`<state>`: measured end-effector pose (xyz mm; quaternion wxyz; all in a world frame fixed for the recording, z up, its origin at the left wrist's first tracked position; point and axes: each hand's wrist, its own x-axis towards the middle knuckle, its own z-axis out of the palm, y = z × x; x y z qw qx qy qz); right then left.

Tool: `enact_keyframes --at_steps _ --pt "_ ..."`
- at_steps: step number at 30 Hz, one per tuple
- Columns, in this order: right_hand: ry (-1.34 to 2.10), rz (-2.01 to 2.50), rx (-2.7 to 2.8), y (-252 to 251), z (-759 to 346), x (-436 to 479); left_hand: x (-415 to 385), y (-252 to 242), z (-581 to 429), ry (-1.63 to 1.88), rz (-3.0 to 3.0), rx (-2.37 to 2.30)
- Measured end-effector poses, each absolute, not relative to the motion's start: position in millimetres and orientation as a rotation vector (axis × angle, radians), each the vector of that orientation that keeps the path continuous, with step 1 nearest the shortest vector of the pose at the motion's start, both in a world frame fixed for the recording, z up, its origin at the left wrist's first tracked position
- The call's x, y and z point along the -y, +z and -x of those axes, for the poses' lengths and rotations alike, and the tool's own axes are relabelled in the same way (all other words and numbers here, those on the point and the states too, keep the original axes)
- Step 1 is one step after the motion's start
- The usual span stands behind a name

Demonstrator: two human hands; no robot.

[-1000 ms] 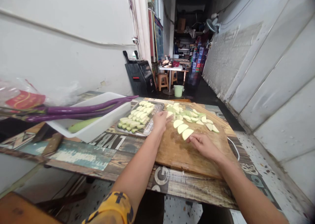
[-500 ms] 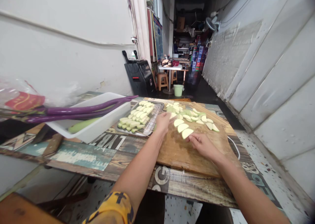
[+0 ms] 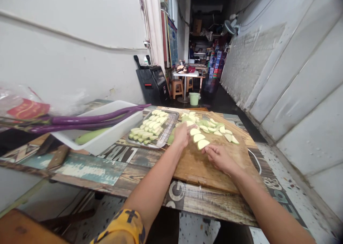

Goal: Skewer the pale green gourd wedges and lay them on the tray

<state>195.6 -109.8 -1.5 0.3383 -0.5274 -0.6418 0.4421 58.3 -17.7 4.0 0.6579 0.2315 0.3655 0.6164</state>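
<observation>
Small eatery or snack shop, long and narrow in plan. Food preparation is indicated by the wood-patterned surface (image 3: 88, 172), which bears a cutting board (image 3: 198, 170) with pale-green vegetable slices (image 3: 210, 126), a tray (image 3: 170, 127) of cut pieces in rows, and a white tub (image 3: 99, 149) with long purple eggplants (image 3: 88, 120) lying across it. Seating is shown by a white-topped table (image 3: 184, 73) with stools (image 3: 177, 88). Stacked boxes (image 3: 217, 63) at the dim far end and a printed wall board (image 3: 172, 38) suggest commercial premises.
</observation>
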Motion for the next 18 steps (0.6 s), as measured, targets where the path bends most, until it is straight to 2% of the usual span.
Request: enact_keyframes --at_steps 7,18 --pt "0.979 1.355 1.89 2.1 -198.2 108.8 12.1 2.0 -49.3 1.408 -0.432 -0.866" --pt "1.433 1.344 1.473 -0.9 -194.4 111.9 11.8 3.2 -52.5 1.464 -0.373 -0.868"
